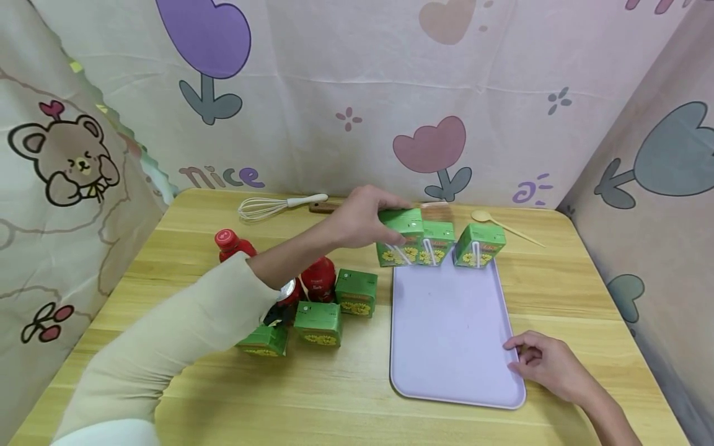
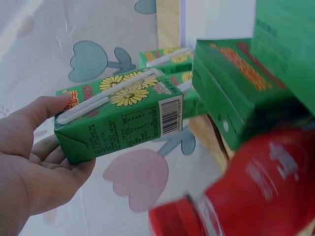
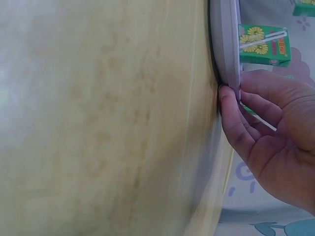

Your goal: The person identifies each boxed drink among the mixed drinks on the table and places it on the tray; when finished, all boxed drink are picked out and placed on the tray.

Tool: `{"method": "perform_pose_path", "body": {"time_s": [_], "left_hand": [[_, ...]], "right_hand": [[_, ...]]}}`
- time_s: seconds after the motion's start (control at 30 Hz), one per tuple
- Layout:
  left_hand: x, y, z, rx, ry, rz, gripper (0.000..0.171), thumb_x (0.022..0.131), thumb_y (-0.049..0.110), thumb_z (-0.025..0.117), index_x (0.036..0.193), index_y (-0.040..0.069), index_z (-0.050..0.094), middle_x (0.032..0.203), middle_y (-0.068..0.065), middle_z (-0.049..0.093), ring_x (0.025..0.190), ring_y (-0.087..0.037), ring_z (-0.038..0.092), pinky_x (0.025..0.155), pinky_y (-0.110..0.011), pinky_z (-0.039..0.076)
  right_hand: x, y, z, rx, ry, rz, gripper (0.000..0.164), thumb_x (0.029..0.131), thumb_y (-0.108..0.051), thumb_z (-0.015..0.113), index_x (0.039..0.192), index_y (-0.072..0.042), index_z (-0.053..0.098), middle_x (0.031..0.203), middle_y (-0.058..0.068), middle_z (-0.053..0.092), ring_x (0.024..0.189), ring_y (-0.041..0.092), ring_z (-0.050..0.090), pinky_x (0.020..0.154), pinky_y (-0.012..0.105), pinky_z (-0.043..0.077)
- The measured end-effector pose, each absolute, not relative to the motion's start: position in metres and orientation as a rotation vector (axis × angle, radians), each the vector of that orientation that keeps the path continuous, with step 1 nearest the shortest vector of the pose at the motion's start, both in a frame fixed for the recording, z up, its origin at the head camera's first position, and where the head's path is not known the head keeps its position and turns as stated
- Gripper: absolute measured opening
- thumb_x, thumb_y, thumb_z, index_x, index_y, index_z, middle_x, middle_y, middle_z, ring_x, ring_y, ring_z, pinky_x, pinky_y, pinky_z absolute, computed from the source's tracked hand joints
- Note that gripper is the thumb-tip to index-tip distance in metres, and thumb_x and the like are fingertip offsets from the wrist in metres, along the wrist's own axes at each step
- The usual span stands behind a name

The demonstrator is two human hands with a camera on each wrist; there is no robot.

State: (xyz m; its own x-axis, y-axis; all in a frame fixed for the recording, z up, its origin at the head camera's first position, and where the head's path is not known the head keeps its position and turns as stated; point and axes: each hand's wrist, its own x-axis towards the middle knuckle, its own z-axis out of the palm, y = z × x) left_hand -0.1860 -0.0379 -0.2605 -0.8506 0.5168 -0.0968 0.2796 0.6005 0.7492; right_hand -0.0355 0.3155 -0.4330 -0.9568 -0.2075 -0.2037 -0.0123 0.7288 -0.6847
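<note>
My left hand (image 1: 361,218) grips a green drink carton (image 1: 400,222) with yellow flowers and a white straw, over the far left corner of the lilac tray (image 1: 452,328). In the left wrist view, thumb and fingers hold one end of this carton (image 2: 118,115). Two like cartons stand at the tray's far end, one (image 1: 437,238) close beside the held one, the other (image 1: 480,244) near the right corner. My right hand (image 1: 552,365) pinches the tray's right rim near its front corner, as the right wrist view shows at the tray edge (image 3: 229,44).
Left of the tray stand more green cartons (image 1: 318,322), red bottles (image 1: 319,279) and a red can (image 1: 289,292), partly behind my left arm. Along the back lie a whisk (image 1: 268,207), a wooden-handled tool (image 1: 323,207) and a yellow spoon (image 1: 502,224). Patterned cloth surrounds the table.
</note>
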Motion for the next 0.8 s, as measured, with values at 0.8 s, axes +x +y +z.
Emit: {"method": "perform_pose_path", "body": {"time_s": [0.8], "left_hand": [[-0.183,0.055,-0.294,0.873,2.535,1.005,0.055,0.072,0.015,0.082,0.124,0.015,0.064,0.126,0.002,0.064,0.116,-0.01,0.053,0.093,-0.02,0.045]], "right_hand": [[-0.035,0.315,-0.432,-0.136,2.678,-1.013,0.028,0.074,-0.003,0.076,0.1,-0.006,0.066,0.083,0.004,0.06,0.068,-0.001,0.051,0.058,0.02,0.048]]}}
